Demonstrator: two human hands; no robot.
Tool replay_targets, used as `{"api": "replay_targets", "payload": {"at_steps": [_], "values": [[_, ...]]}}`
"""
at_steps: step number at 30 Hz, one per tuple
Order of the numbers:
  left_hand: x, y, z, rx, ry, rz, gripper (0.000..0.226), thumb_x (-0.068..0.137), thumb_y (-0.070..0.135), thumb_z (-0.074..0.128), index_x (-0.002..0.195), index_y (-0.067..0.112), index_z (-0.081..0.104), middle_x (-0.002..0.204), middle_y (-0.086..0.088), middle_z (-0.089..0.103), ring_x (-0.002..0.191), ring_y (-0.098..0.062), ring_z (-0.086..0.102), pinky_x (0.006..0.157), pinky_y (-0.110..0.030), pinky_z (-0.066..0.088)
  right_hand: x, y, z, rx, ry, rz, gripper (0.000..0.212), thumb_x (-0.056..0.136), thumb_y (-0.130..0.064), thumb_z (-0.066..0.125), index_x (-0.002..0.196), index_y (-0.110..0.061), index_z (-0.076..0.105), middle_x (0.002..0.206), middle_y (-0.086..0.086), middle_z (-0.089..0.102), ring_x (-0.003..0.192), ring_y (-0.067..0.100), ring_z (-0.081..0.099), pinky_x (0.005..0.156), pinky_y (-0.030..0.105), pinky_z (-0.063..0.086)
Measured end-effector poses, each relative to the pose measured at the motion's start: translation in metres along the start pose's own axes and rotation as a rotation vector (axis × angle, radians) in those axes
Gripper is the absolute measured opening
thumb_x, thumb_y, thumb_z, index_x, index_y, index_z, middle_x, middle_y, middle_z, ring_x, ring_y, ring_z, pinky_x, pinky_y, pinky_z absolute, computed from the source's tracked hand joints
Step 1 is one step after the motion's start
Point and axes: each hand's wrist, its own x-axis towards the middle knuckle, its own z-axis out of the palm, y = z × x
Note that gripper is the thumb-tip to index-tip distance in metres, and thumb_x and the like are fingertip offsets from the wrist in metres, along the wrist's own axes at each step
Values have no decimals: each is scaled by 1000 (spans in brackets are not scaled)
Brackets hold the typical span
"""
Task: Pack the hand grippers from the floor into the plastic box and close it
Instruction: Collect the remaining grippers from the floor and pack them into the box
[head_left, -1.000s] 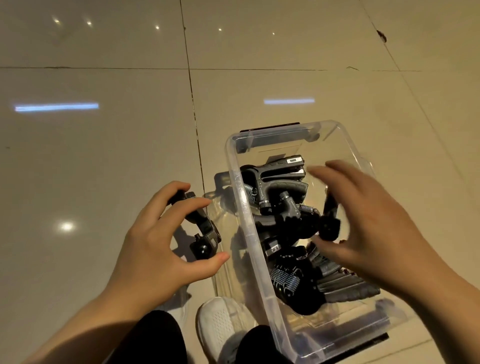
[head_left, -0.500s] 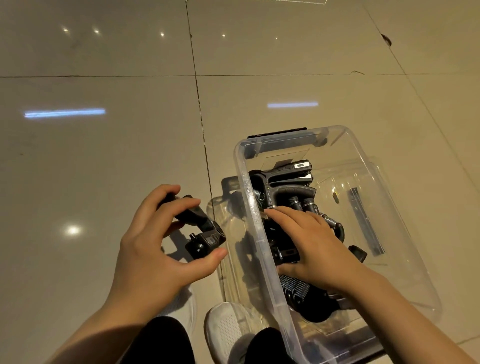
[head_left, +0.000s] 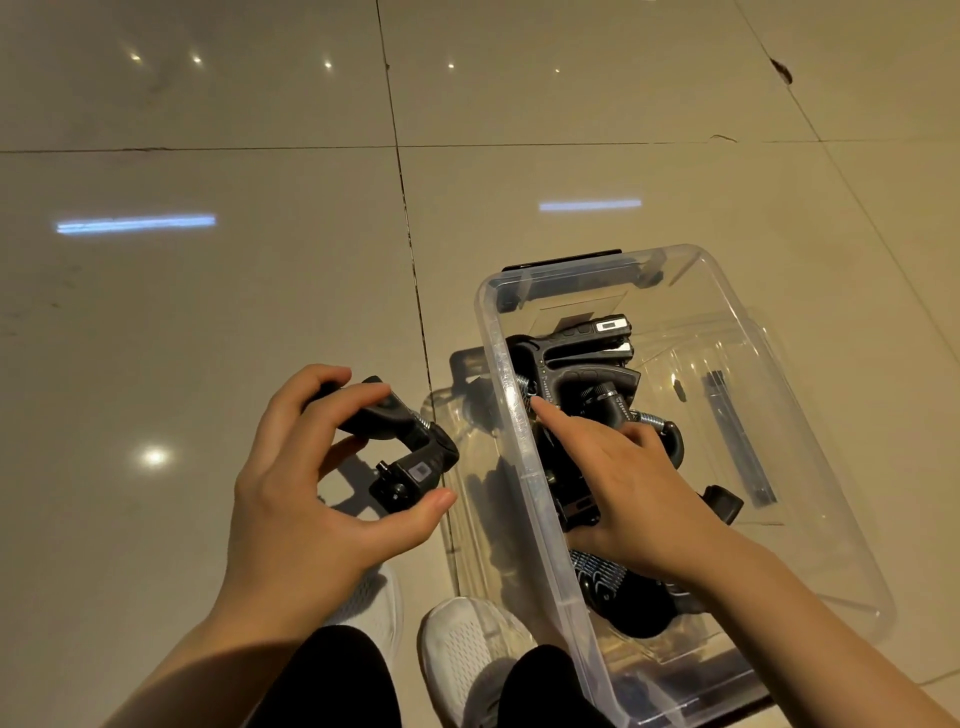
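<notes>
A clear plastic box (head_left: 500, 374) stands open on the tiled floor, right of centre. Several black hand grippers (head_left: 576, 364) with metal springs lie piled along its left side. My right hand (head_left: 636, 491) is inside the box, lying on the pile with fingers stretched out and the index finger pointing at the far grippers. Left of the box, my left hand (head_left: 306, 499) holds one more black hand gripper (head_left: 408, 452) by its handle, just above the floor and outside the box wall.
A clear lid (head_left: 441, 410) seems to lie flat under the box, sticking out on its left. A black latch (head_left: 561, 257) is on the box's far end. My white shoes (head_left: 467, 644) sit at the near edge. Glossy beige tiles (head_left: 208, 312) surround everything.
My right hand has dropped from above the box down onto the pile of grippers and slid toward the left wall. My left hand keeps its hold on the gripper outside the box.
</notes>
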Motion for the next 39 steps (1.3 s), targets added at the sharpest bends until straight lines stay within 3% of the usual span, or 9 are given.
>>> {"api": "replay_targets", "payload": {"at_steps": [9,13,16,19,25,28,32,36,39], "values": [[0,3,0,-28,66,-6,71,52,56,72,117,39,49,129,13,38,112,5,45,92,-5,38,-4,1,-4,164,1,53,113,67,-47,78,143,-48,-5,152,-21,18,138,1,16,107,21,0],[-5,9,4,-51,96,11,71,51,50,74,117,38,49,128,13,35,111,5,46,93,-8,39,-6,-2,-9,224,-20,94,97,70,-51,73,142,-50,8,149,-22,24,138,3,21,115,33,14],[-7,15,3,-62,147,68,72,50,44,79,116,35,49,128,11,33,116,-5,46,94,-19,46,-14,-13,-22,423,332,180,50,73,-53,60,122,-44,50,116,-28,55,106,-4,51,91,30,45],[-4,22,2,-7,191,171,83,47,35,87,119,28,45,129,11,29,120,-19,42,94,-37,48,-17,-41,-42,706,513,224,23,77,-45,62,99,-38,65,93,-25,63,86,-2,58,68,9,45],[7,39,22,73,145,564,78,50,25,90,112,16,43,121,-11,30,127,4,25,98,-12,34,-10,-79,-61,1114,405,258,43,66,-50,74,102,-27,67,86,-4,72,84,9,69,77,26,54],[5,36,35,33,99,662,68,61,18,85,116,22,44,123,-8,30,126,-17,32,93,-32,45,-13,-76,-63,1262,386,374,62,50,-43,78,108,-26,64,84,6,72,81,16,70,77,31,55],[4,40,48,53,29,808,62,75,11,72,125,25,38,120,-9,34,123,-31,35,95,-45,44,-15,-72,-58,1431,371,400,36,54,-21,82,88,-30,74,76,13,67,72,22,66,64,26,54],[0,40,55,160,-151,804,68,81,32,68,136,30,26,130,-8,30,131,-26,30,104,-43,36,-19,-42,-69,1307,480,442,31,56,-15,77,83,-30,74,74,1,67,69,13,67,56,21,52],[-6,22,60,400,-341,584,82,82,61,52,147,33,11,152,-4,15,142,-26,14,107,-56,27,-22,0,-86,718,604,466,39,70,-9,78,91,-40,69,83,-9,69,79,15,66,71,29,54]]}}
